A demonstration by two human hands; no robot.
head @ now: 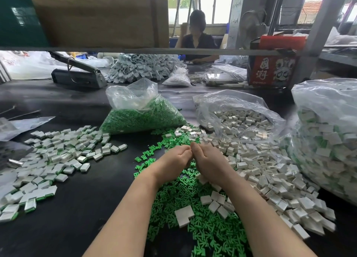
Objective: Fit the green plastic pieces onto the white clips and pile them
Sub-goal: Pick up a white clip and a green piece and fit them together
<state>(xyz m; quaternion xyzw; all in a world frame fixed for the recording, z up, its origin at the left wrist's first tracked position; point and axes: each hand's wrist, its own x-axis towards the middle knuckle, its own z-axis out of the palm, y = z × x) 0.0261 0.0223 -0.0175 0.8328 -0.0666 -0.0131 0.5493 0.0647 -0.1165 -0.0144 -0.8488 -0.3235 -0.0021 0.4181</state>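
Note:
My left hand [174, 159] and my right hand [207, 160] meet fingertip to fingertip above the middle of the table, fingers curled inward. Whatever is between the fingertips is hidden by the hands. Below and in front of them spreads a heap of loose green plastic pieces [195, 222]. Loose white clips [257, 171] lie in a wide heap to the right, a few of them on top of the green pieces. At the left lies a spread pile of fitted clips [58, 156], white with green edges.
An open bag of green pieces [143, 115] stands at the back centre, beside an open bag of white clips [239, 119]. A large full bag [326, 139] stands at the right. Across the black table [81, 204] sits a person [197, 36] behind more heaps and a red carton [274, 69].

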